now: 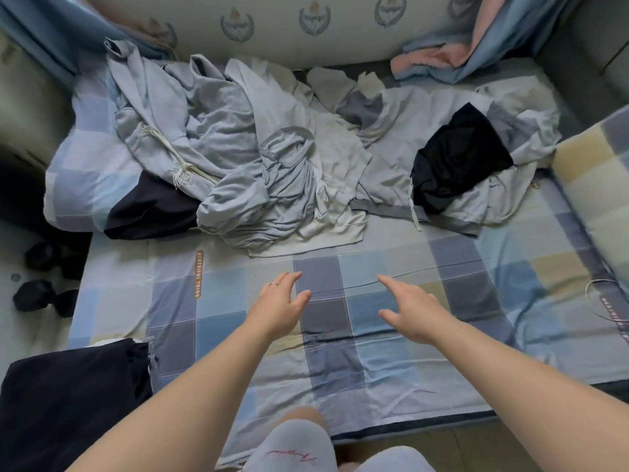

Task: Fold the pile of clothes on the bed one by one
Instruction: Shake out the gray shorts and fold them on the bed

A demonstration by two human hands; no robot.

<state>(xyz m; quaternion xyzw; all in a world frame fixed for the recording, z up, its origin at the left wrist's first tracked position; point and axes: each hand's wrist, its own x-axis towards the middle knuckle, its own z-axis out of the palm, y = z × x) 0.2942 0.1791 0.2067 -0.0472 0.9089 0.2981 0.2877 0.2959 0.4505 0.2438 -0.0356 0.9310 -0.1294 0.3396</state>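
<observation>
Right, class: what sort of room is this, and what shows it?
Probably a bedroom: a checked bed sheet, a matching pillow at the left, and a pile of unfolded clothes.

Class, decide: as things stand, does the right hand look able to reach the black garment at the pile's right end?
Probably yes: the right hand is open and empty; the black garment lies uncovered on top, nothing blocking.

The near half of the blue-and-grey checked bed sheet [374,338] lies bare up to the crumpled pale grey heap of clothes [272,172] spanning the far half, hemmed by a folded dark navy garment [68,396] at the near left corner and a yellow-and-blue checked cushion [592,185] along the right edge.
</observation>
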